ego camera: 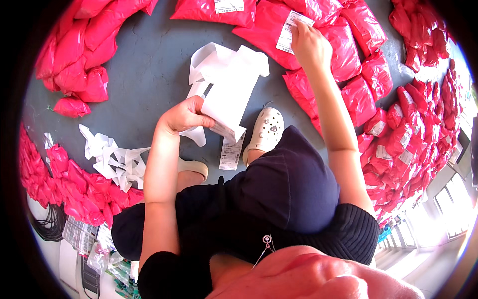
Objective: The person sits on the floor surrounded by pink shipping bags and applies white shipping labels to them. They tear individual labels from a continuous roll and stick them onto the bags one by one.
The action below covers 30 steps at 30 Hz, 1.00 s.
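Observation:
My left hand (pixel 186 116) grips a long strip of white label backing paper (pixel 233 82), which loops over and hangs in folds above the floor. Printed labels (pixel 230 153) dangle from the lower end of that strip, near my shoe. Out to the upper right, my right hand (pixel 310 43) touches a printed shipping label (pixel 285 35) on a red plastic mailer bag (pixel 261 33). The label lies against the bag, with its upper edge under my fingers. Whether the fingers pinch it or press it down is hard to tell.
Red bags (pixel 82 48) are heaped at the upper left, and labelled ones (pixel 407 138) pile up on the right. Crumpled white backing strips (pixel 115 159) lie on the grey floor (pixel 153 67) by my left arm. A white clog (pixel 264 129) is on my foot.

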Each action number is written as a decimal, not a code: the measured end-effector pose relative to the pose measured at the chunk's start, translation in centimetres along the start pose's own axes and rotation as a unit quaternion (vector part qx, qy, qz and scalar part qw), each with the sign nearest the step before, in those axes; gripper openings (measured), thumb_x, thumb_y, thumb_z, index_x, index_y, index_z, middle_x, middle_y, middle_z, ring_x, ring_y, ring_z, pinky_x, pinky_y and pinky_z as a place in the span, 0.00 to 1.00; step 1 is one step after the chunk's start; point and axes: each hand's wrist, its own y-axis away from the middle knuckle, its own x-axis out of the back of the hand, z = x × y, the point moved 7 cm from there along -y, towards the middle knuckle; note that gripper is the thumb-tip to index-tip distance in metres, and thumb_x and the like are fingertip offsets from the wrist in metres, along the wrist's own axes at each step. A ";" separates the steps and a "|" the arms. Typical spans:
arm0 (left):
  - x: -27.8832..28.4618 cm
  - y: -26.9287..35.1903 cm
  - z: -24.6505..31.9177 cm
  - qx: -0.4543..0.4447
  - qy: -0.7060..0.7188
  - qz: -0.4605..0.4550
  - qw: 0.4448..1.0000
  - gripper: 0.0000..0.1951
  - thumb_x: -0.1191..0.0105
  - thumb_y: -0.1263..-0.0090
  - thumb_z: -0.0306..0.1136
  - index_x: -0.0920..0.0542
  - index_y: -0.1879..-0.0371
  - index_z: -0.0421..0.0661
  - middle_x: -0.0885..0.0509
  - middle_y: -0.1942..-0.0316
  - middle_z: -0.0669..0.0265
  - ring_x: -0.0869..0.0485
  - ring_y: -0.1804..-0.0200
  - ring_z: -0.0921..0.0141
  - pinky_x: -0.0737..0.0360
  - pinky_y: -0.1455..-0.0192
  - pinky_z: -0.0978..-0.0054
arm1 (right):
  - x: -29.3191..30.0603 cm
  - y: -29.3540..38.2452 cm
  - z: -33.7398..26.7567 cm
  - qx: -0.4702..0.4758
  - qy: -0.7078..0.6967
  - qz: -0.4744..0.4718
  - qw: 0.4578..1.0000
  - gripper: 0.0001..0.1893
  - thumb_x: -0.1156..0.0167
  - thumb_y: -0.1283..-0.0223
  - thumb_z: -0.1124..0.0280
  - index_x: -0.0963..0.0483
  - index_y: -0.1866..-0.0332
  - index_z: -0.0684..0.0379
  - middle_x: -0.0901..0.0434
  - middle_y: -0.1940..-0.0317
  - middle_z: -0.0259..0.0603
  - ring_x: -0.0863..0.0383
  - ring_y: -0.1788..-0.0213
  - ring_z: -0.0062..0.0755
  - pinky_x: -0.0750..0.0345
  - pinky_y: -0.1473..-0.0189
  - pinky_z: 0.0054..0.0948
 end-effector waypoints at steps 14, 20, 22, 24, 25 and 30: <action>0.7 0.0 1.4 -0.137 0.110 0.064 0.982 0.15 0.42 0.40 0.25 0.21 0.54 0.36 0.16 0.58 0.57 0.19 0.53 0.60 0.26 0.44 0.64 | -4.5 -2.0 1.9 0.069 -0.040 0.042 0.996 0.38 0.39 0.52 0.41 0.35 0.37 0.50 0.32 0.39 0.47 0.35 0.36 0.47 0.41 0.35 0.50; -0.5 -3.5 5.5 -0.199 0.254 0.252 0.912 0.12 0.49 0.31 0.29 0.23 0.51 0.40 0.18 0.55 0.63 0.19 0.54 0.71 0.23 0.48 0.72 | 4.0 4.1 -1.9 0.025 -0.519 0.100 0.848 0.12 0.39 0.46 0.73 0.32 0.59 0.62 0.21 0.63 0.40 0.21 0.63 0.28 0.25 0.57 0.28; -0.6 -4.2 5.4 -0.191 0.232 0.309 0.902 0.12 0.49 0.31 0.30 0.23 0.51 0.40 0.18 0.56 0.63 0.19 0.54 0.73 0.23 0.49 0.74 | 3.4 6.6 -7.4 0.089 -0.436 -0.044 0.895 0.24 0.30 0.53 0.63 0.35 0.57 0.61 0.19 0.65 0.42 0.18 0.65 0.31 0.22 0.59 0.30; -0.7 -4.7 5.4 -0.177 0.217 0.346 0.896 0.14 0.48 0.31 0.32 0.25 0.50 0.39 0.19 0.55 0.62 0.20 0.52 0.73 0.25 0.47 0.74 | 0.3 8.4 -8.0 0.014 -0.446 -0.104 0.889 0.23 0.31 0.51 0.68 0.39 0.58 0.60 0.20 0.66 0.45 0.18 0.66 0.28 0.22 0.62 0.26; -1.3 -5.3 5.9 -0.193 0.210 0.313 0.906 0.15 0.47 0.31 0.32 0.26 0.49 0.39 0.19 0.54 0.62 0.20 0.52 0.73 0.25 0.46 0.73 | -1.6 8.8 -7.4 -0.046 -0.478 -0.139 0.866 0.22 0.33 0.49 0.72 0.41 0.58 0.60 0.20 0.66 0.47 0.19 0.66 0.27 0.22 0.64 0.25; -2.8 -6.3 4.2 -0.112 -0.003 0.232 0.966 0.22 0.42 0.37 0.28 0.29 0.44 0.36 0.20 0.52 0.63 0.22 0.50 0.72 0.28 0.44 0.74 | -2.8 6.6 -5.8 -0.176 -0.732 -0.069 0.655 0.20 0.40 0.45 0.82 0.45 0.56 0.59 0.20 0.63 0.51 0.20 0.63 0.28 0.21 0.63 0.23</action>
